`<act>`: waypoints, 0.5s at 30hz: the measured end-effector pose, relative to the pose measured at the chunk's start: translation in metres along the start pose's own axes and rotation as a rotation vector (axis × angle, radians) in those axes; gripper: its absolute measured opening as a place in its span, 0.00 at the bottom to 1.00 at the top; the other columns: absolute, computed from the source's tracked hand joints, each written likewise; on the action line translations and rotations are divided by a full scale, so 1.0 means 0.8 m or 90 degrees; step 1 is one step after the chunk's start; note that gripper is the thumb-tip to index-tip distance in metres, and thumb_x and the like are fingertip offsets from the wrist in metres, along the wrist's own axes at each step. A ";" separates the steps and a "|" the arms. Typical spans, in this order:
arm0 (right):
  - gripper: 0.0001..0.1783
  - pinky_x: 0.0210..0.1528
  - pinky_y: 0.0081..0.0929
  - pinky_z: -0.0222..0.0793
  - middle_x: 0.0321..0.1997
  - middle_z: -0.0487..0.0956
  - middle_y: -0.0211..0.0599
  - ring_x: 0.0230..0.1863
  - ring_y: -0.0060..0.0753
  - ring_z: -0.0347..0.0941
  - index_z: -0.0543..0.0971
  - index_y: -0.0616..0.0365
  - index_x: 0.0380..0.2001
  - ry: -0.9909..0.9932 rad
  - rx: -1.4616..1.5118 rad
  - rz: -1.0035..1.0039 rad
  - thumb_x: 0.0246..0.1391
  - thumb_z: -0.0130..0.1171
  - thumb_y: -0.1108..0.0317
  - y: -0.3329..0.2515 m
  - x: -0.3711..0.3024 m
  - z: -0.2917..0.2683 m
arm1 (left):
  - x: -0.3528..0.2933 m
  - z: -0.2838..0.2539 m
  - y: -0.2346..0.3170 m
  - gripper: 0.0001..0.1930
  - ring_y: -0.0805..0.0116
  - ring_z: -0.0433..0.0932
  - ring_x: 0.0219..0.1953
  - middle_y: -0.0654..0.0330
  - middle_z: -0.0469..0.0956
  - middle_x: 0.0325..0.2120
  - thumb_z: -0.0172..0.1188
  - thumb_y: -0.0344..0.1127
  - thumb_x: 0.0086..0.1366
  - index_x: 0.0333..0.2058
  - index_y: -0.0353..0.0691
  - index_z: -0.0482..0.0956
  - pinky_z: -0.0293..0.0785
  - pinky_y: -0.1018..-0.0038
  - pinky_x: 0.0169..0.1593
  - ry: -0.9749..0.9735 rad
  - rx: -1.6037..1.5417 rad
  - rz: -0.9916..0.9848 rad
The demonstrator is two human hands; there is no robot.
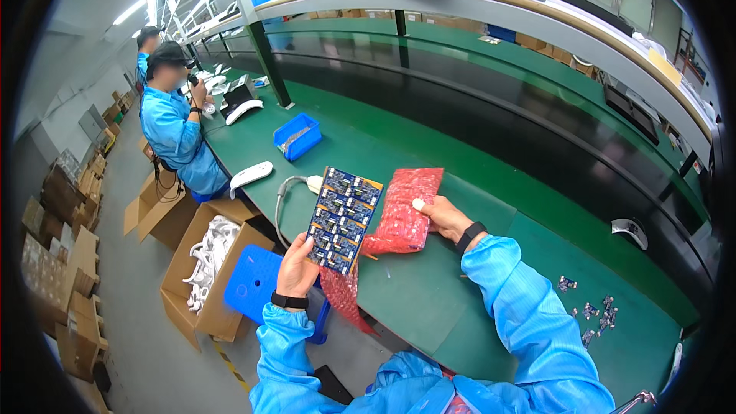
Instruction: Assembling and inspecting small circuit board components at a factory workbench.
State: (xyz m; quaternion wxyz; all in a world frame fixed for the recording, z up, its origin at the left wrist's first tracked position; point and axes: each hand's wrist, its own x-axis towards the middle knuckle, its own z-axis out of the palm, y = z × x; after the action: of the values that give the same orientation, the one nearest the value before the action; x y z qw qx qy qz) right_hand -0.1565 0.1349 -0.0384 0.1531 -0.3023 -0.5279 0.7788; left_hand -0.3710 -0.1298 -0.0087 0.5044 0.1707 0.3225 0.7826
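Note:
My left hand (295, 272) grips the lower left edge of a blue circuit board panel (345, 218), holding it tilted up above the green bench. The panel carries rows of small identical boards with orange-yellow edges. Beside it, my right hand (448, 218) is closed on the right side of a red bubble-wrap bundle (410, 207), thumb on top. What lies inside the bundle is hidden by the wrap. A loose strip of the red bubble wrap (342, 293) hangs over the bench's near edge, below the panel.
A blue bin (297, 136) and a white curved housing (251, 175) stand farther left on the bench. Several small boards (590, 312) lie at the right. A carton of white parts (211, 261) and a blue stool (251, 280) flank the bench. A co-worker (175, 126) stands beyond.

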 end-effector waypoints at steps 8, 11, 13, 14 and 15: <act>0.34 0.35 0.35 0.73 0.13 0.78 0.37 0.22 0.37 0.78 0.80 0.58 0.17 0.101 -0.616 -0.008 0.59 0.43 0.39 -0.007 -0.004 0.007 | -0.017 0.007 0.036 0.10 0.66 0.77 0.44 0.57 0.78 0.41 0.53 0.31 0.67 0.45 0.34 0.72 0.72 0.66 0.52 0.066 0.147 0.125; 0.30 0.37 0.41 0.73 0.23 0.81 0.43 0.30 0.45 0.79 0.80 0.60 0.21 0.125 -0.776 -0.019 0.56 0.50 0.42 -0.015 -0.018 -0.002 | -0.013 0.014 0.053 0.10 0.66 0.77 0.43 0.58 0.78 0.41 0.52 0.31 0.67 0.45 0.35 0.72 0.72 0.67 0.51 0.041 0.167 0.130; 0.24 0.40 0.45 0.72 0.40 0.80 0.51 0.42 0.53 0.76 0.80 0.62 0.34 0.204 -0.934 -0.031 0.51 0.60 0.48 -0.036 -0.045 0.027 | -0.016 0.046 0.047 0.10 0.63 0.78 0.44 0.57 0.78 0.40 0.52 0.32 0.67 0.45 0.35 0.72 0.73 0.64 0.51 0.037 0.019 0.066; 0.24 0.40 0.45 0.72 0.40 0.80 0.51 0.42 0.53 0.76 0.80 0.62 0.34 0.196 -0.933 -0.033 0.51 0.60 0.48 -0.043 -0.051 0.044 | -0.004 0.041 0.042 0.13 0.59 0.77 0.46 0.53 0.78 0.44 0.51 0.34 0.68 0.48 0.34 0.71 0.73 0.60 0.53 0.035 -0.058 0.001; 0.25 0.44 0.44 0.71 0.45 0.78 0.53 0.46 0.54 0.74 0.77 0.63 0.42 0.206 -0.920 -0.186 0.50 0.61 0.51 -0.042 -0.062 0.057 | -0.006 0.046 0.033 0.14 0.56 0.77 0.48 0.52 0.77 0.46 0.50 0.35 0.68 0.49 0.34 0.71 0.72 0.58 0.54 0.019 -0.109 -0.038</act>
State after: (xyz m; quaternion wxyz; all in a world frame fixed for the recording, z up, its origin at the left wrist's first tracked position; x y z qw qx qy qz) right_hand -0.1497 0.0872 0.0193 0.0939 -0.3651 -0.9129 0.1562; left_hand -0.3651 -0.1291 0.0366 0.5352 0.1054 0.2672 0.7944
